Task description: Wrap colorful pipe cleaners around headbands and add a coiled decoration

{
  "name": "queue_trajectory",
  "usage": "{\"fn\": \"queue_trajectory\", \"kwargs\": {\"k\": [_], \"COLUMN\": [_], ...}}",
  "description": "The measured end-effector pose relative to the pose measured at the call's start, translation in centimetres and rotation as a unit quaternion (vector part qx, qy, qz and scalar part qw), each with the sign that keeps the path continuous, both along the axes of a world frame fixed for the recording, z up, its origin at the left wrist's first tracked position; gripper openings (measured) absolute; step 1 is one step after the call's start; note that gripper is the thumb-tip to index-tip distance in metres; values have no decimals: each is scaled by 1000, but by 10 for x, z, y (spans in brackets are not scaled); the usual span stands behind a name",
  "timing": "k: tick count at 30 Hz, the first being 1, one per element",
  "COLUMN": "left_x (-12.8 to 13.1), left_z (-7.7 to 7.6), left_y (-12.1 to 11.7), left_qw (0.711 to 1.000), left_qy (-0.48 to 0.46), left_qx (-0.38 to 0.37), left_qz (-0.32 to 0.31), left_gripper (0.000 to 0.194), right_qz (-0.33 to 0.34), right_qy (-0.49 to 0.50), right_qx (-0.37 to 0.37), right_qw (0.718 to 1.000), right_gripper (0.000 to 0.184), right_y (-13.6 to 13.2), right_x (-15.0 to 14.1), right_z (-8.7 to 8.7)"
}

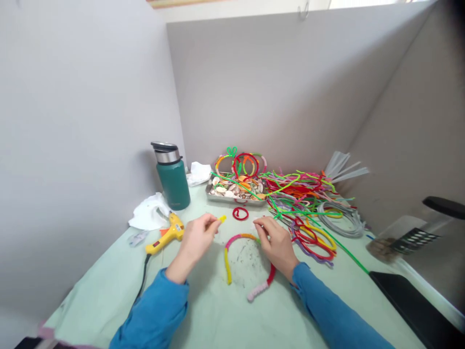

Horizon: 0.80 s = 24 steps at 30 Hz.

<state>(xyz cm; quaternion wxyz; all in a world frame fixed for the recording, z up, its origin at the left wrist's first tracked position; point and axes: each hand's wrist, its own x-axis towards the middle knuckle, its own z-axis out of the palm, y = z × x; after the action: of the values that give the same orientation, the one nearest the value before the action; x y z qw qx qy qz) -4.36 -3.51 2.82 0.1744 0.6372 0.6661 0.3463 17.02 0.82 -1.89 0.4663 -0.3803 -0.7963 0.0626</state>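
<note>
My left hand (199, 238) is closed in a pinch on a short yellow piece of pipe cleaner (223, 219), whose end sticks out past the fingertips. Across from it, my right hand (275, 241) has thumb and fingers pressed together; what they hold, if anything, is too small to tell. Below and between the hands lies an open ring wrapped in coloured pipe cleaner (227, 265), with yellow, pink, orange, green, red and pale pink sections. My right hand hides part of its right side. A small dark red pipe-cleaner coil (240, 214) rests just beyond the hands.
A yellow glue gun (166, 236) with a black cord lies left, near a green bottle (173, 182) and white tissue (148, 213). A metal tray (236, 199) of shells stands at the back, wrapped rings behind. Loose pipe cleaners (305, 191) and grey wire (343, 218) spread right.
</note>
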Motion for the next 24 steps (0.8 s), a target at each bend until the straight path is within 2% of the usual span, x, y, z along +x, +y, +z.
{"fn": "queue_trajectory", "kwargs": {"k": [2,4,6,7,9,10,14,18,20,22,24], "left_x": [-24,-49,-71,-79,-92,-97,-107,-104,-91,-67,-37], "left_z": [6,5,-4,-10,-21,-26,-36,-28,-17,-5,5], "left_y": [-18,-35,-47,-51,-54,-54,-49,-50,-55,-62,-68], "left_qw": [985,950,924,921,913,915,938,965,974,986,995], "left_qy": [132,253,332,353,366,368,324,228,173,111,53], "left_qx": [24,23,4,-11,-52,-61,-62,-30,-7,24,43], "left_qz": [104,183,187,163,170,152,110,127,144,121,79], "left_gripper": [26,27,28,28,26,26,22,30,32,34,32], "right_qz": [13,26,38,44,54,60,87,105,120,141,151], "right_qy": [-3,-7,-10,-11,-16,-22,-46,-47,-35,-12,36], "right_qx": [1,-4,-11,-14,-17,-18,-26,-46,-62,-90,-149], "right_qw": [1000,1000,999,999,998,998,995,992,990,986,977], "right_gripper": [13,14,14,15,15,15,16,17,17,16,17], "right_y": [-6,-13,-19,-23,-29,-32,-44,-55,-63,-71,-79], "right_x": [-2,-6,-11,-14,-21,-24,-33,-34,-37,-44,-54], "right_z": [7,13,18,20,22,22,19,17,18,20,24]}}
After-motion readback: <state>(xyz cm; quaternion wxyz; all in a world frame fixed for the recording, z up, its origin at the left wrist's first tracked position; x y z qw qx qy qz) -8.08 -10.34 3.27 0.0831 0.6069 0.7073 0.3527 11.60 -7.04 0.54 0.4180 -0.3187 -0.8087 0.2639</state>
